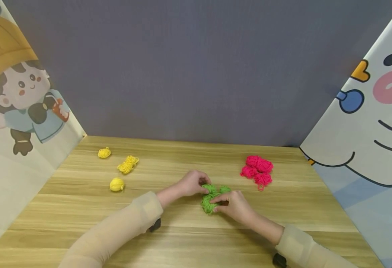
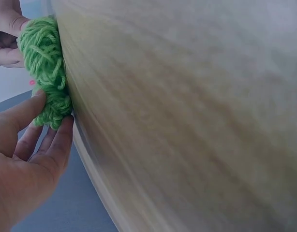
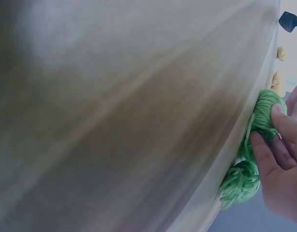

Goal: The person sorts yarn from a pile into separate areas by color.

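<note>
A clump of green yarn lies on the wooden table in front of me, between both hands. My left hand comes in from the left, its thumb and fingers closing round the clump's far end. From the right, my right hand pinches the near bundle between thumb and fingers. Another green bundle lies just beside that hand. In the left wrist view, the right hand's fingers touch the top of the yarn.
Three yellow yarn balls lie at the left of the table. A pile of pink yarn sits to the right. Cartoon-printed panels stand on both sides, with a grey backdrop behind.
</note>
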A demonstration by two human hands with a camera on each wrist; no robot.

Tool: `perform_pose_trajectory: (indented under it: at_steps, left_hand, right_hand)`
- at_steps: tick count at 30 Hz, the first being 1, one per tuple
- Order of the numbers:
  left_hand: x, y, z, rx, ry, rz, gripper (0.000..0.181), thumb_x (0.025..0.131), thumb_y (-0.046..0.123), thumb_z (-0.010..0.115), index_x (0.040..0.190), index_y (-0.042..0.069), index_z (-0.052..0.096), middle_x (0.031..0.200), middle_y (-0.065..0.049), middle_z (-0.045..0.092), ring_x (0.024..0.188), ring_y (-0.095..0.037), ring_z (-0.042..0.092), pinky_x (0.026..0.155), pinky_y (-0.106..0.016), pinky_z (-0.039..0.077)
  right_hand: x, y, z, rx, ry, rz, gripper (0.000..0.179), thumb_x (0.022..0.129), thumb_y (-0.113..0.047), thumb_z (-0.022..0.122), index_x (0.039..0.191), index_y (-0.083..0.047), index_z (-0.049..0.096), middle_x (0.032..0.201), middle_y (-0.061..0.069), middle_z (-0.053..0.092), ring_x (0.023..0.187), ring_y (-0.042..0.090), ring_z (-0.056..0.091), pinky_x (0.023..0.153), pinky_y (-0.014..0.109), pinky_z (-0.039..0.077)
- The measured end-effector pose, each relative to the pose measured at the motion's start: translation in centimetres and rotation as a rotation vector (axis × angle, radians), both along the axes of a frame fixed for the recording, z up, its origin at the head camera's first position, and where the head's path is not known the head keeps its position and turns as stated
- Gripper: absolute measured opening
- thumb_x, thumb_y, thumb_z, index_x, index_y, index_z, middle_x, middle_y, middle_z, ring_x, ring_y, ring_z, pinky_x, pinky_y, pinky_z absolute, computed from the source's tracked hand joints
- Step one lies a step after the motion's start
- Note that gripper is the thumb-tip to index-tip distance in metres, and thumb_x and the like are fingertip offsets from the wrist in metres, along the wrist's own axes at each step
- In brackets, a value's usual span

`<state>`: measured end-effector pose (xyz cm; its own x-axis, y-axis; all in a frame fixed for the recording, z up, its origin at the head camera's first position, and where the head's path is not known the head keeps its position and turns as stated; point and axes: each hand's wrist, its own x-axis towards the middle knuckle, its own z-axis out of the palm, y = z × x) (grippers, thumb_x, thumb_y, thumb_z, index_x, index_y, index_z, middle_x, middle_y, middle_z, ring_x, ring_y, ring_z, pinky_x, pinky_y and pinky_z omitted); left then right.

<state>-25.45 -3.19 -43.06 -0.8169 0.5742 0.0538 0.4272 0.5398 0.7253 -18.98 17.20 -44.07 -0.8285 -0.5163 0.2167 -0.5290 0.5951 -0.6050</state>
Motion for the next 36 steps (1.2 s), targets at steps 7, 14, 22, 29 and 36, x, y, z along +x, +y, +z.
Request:
perform_pose_trajectory:
  at_steps: [7,14,22,29,36]
  left_hand:
    - [0.0,0.0,-0.1,0.012,-0.026,0.002,0.022,0.077,0.010,0.077,0.097,0.008,0.068,0.098,-0.005,0.070,0.096,-0.020,0.065,0.088,-0.031,0.052]
    - [-0.1,-0.4,-0.1,0.038,-0.045,-0.011,0.027,0.077,0.011,0.078,0.101,0.007,0.067,0.103,-0.005,0.069,0.100,-0.020,0.065,0.089,-0.028,0.052]
    - [-0.3,-1.2,0.6,0.073,-0.082,-0.009,0.036,0.078,0.009,0.076,0.111,0.005,0.063,0.113,-0.010,0.066,0.104,-0.022,0.063,0.088,-0.026,0.052]
    - [0.0,-2.5,1.9,0.054,0.009,-0.024,0.037,0.080,0.013,0.075,0.115,0.003,0.063,0.115,-0.010,0.065,0.107,-0.023,0.061,0.093,-0.033,0.051]
    - [0.4,-4.1,2.8,0.039,0.084,-0.006,0.040,0.080,0.014,0.075,0.116,0.003,0.063,0.115,-0.009,0.066,0.107,-0.023,0.061,0.095,-0.037,0.049]
  right_hand:
    - [0.0,0.0,0.0,0.010,0.029,0.006,0.023,0.071,-0.013,0.081,0.093,-0.016,0.077,0.091,-0.001,0.074,0.080,0.010,0.067,0.066,0.019,0.054]
    - [-0.2,0.0,0.0,0.008,0.056,0.021,0.024,0.070,-0.013,0.082,0.093,-0.016,0.076,0.092,-0.002,0.073,0.084,0.010,0.066,0.069,0.020,0.054]
    - [-0.2,0.4,0.2,-0.031,0.044,0.029,0.027,0.072,-0.015,0.081,0.098,-0.015,0.074,0.098,-0.001,0.072,0.090,0.013,0.067,0.073,0.020,0.055]
    - [-0.5,0.6,1.6,-0.137,-0.045,0.031,0.028,0.075,-0.009,0.078,0.102,-0.002,0.071,0.101,0.012,0.071,0.088,0.025,0.069,0.071,0.019,0.056]
    - [-1.2,0.5,2.6,-0.127,0.012,0.012,0.026,0.079,-0.011,0.076,0.102,-0.002,0.070,0.101,0.010,0.071,0.086,0.025,0.069,0.071,0.023,0.057]
